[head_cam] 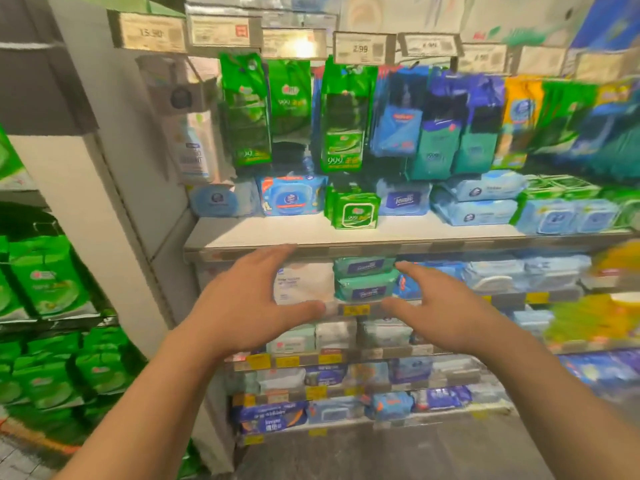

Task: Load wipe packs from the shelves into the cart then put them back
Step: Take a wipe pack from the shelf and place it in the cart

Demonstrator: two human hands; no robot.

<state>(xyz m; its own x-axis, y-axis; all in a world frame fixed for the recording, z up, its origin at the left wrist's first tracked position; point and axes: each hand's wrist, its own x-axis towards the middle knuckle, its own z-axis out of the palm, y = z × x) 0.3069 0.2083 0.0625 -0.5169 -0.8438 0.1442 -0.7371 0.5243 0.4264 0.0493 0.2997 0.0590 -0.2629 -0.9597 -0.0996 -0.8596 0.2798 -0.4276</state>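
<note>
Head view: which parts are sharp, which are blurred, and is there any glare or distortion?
Head view: the small green pack on the white shelf is fairly sharp; the right edge smears into blur; glare washes out one price tag on top; the wide lens bends the shelf lines; both open hands, left hand and right hand, look slightly soft.

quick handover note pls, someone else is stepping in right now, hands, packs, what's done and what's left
Left hand: open, fingers spread, holds nothing.
Right hand: open, holds nothing.
Both hands reach toward the two stacked teal wipe packs on the second shelf, one hand on each side, apparently not touching.
A white pack sits just left of the teal ones; a small green pack stands on the top shelf.
The cart is out of view, so what is loaded cannot be told.
Likely next: grip the teal packs.
</note>
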